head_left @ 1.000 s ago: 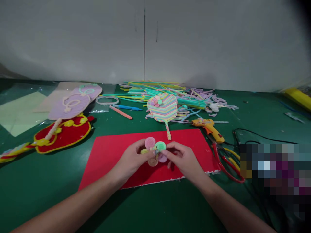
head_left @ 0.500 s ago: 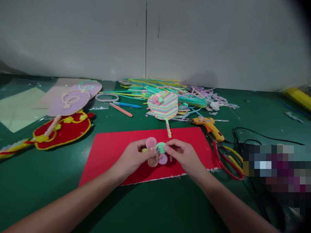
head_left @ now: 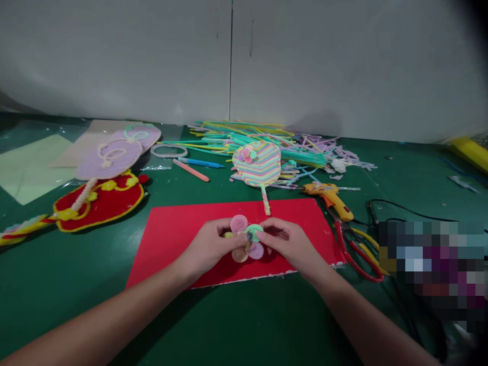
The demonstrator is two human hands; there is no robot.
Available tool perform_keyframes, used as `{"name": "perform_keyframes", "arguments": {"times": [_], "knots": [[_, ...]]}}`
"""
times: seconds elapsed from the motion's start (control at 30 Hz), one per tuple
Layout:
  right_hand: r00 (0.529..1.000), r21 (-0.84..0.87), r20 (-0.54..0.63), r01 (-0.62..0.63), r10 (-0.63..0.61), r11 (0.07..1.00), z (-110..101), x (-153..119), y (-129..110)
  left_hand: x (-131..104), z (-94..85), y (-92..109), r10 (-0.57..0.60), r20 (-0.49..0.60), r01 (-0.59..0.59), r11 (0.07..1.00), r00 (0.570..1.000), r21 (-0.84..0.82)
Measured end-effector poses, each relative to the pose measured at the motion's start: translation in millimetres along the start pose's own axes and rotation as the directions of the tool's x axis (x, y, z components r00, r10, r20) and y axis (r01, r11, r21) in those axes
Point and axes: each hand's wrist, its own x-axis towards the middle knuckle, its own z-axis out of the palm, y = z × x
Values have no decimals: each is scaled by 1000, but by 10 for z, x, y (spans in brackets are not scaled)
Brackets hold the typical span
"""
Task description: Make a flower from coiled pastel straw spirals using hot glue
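Between both hands is a flower of coiled pipe cleaners (head_left: 240, 223), its round spirals pink, green, lilac, tan and yellow. My left hand (head_left: 211, 243) pinches it from the left, thumb near the flower's middle. From the right, my right hand (head_left: 285, 239) pinches the green coil between thumb and fingers. The flower is held over a red board (head_left: 175, 226) with a frayed white front edge. Just beyond the hands lies a striped pastel round fan (head_left: 261, 170), with a small flower on its face and its handle toward me.
Loose pipe cleaners (head_left: 244, 140) are heaped at the back. At right lie a yellow glue gun (head_left: 330, 198), red-handled pliers (head_left: 356, 259) and a black cable (head_left: 407, 203). Lilac fans (head_left: 110, 157) and a red fan (head_left: 114, 203) rest at left, near blue (head_left: 202, 162) and pink markers (head_left: 191, 170).
The view has shifted very slightly. Both hands keep their pinch on the flower, which is in nearly the same place.
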Motion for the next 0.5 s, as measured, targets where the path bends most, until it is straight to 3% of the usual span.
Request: {"name": "perform_keyframes", "arguments": {"times": [0.27,0.5], "knots": [[1000,18,16,-18,18,1000,-7,-10,-26,-10,22,4,-5,-35,5,1000,999,-1],[1000,16,18,-24,24,1000,-32,-14,-34,-5,-1,23,-18,26,19,999,1000,-47]]}}
